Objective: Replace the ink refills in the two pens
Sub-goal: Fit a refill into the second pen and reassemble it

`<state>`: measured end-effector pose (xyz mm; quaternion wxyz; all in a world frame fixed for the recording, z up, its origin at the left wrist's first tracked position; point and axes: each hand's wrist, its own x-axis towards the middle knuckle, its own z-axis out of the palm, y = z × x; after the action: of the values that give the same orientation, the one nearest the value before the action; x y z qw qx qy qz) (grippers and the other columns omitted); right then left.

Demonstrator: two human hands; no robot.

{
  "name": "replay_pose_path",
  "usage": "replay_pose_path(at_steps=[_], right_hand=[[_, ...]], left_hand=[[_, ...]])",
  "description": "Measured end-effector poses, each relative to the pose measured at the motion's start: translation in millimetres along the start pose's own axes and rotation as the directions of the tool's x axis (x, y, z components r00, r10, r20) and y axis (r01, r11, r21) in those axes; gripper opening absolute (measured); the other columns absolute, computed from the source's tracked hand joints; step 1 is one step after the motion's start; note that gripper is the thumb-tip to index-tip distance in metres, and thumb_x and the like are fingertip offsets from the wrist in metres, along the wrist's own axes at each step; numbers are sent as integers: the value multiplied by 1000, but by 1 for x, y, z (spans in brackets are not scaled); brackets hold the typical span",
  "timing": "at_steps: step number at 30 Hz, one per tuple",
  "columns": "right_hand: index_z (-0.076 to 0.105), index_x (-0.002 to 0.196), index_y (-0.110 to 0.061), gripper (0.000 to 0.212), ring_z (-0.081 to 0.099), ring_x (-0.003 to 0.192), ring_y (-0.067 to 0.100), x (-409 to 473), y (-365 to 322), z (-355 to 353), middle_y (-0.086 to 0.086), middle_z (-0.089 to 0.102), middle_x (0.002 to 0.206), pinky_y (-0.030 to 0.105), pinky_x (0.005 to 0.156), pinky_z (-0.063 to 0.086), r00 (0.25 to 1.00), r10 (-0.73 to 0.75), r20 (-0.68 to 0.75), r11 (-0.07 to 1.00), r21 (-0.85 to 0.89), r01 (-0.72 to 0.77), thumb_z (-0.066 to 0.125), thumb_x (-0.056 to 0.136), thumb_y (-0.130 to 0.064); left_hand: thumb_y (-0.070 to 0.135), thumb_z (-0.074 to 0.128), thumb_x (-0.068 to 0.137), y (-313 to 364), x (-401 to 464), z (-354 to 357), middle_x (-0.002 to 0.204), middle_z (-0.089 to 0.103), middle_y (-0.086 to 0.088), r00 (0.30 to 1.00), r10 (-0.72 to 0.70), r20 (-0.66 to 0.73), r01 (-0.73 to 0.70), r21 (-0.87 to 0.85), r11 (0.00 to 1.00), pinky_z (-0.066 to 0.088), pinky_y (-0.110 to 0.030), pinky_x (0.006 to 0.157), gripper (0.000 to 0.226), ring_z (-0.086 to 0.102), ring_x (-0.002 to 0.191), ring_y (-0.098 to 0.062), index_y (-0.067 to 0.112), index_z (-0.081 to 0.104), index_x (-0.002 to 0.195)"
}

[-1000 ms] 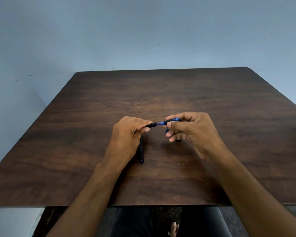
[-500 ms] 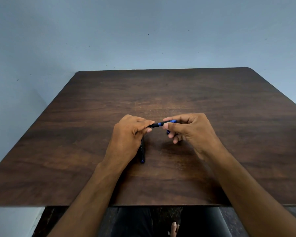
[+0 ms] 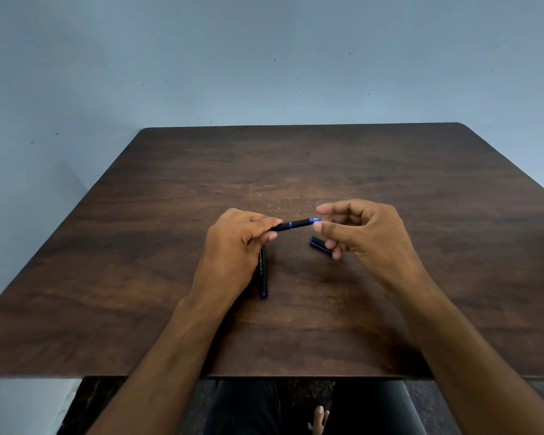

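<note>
1. The right hand [image 3: 368, 237] has let go of the pen [image 3: 296, 224]; its fingers are now spread, holding nothing, so the grip section appears reseated.
2. The left hand [image 3: 236, 243] pinches the pen above the table [image 3: 421, 183].
3. Pen: black barrel, blue ring and tip (uncapped).
4. The second pen [image 3: 263, 271] lies under the left hand; the cap [image 3: 319, 243] lies nearby.

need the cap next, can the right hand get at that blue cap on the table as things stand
Probably yes. The right hand holds nothing and hovers right over the cap, its curled fingers partly covering it; nothing lies between them.
</note>
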<state>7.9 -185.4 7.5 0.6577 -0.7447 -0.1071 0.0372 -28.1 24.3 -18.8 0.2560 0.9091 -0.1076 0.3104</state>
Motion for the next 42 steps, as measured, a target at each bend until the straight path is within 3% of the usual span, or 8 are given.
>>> replay_pose_path(at_steps=[9,16,20,24,29,33,38,42], right_hand=[[77,86,-16,2,58,43,7,0,-1,3,0,69,55,22,47,48,997,-63,-45,981,-188,53,76,87,-16],[71,70,-18,31,61,51,8,0,-7,10,1,71,61,31,52,55,994,-86,-67,918,-394,53,66,93,-38],[71,69,-19,36,66,57,24,0,-8,11,0,72,64,44,65,60,995,-75,-70,913,-406,40,62,94,-44],[72,79,-27,22,62,55,1,-2,-9,7,-12,69,61,17,56,53,992,-113,-55,903,-422,80,68,90,-46],[72,83,-25,8,61,58,1,-4,-4,5,-8,69,67,13,56,49,989,-142,-36,887,-448,111,73,89,-29],[68,74,-23,24,58,54,4,-3,-4,9,-7,64,60,13,51,46,988,-153,-36,865,-489,116,65,94,-36],[70,68,-18,40,62,52,15,0,-6,12,-8,68,58,35,59,56,992,-118,-35,882,-463,88,58,97,-42],[70,86,-26,17,66,63,12,0,-6,4,-5,71,73,29,61,58,987,-156,-23,895,-426,132,69,90,-42]], left_hand=[[7,77,83,3,-1,-1,92,76,3,999,-4,34,4,6,1000,33,-1,80,22,58,89,-9,13,78,104],[6,77,83,7,0,-3,92,76,3,999,9,38,-9,6,1000,44,-20,75,22,61,88,-12,13,78,104],[5,77,83,7,1,-4,91,76,2,999,1,46,-1,-3,1000,41,-13,73,22,60,87,-10,12,78,104],[0,77,81,5,2,-3,82,75,0,999,44,29,-44,7,999,42,-11,75,22,53,89,-9,8,78,101],[1,77,81,5,2,-1,85,76,0,998,51,25,-51,15,999,32,3,83,22,53,93,-8,8,78,101],[3,76,83,5,0,-1,89,76,2,999,28,29,-28,-11,1000,35,0,82,22,54,92,-6,10,78,103],[2,76,82,7,0,-2,88,76,1,1000,17,22,-16,-10,1000,40,-11,75,21,58,86,-7,10,79,102],[-4,78,78,9,2,-3,81,76,-4,998,59,1,-59,10,998,40,-16,76,21,52,90,-11,5,78,98]])
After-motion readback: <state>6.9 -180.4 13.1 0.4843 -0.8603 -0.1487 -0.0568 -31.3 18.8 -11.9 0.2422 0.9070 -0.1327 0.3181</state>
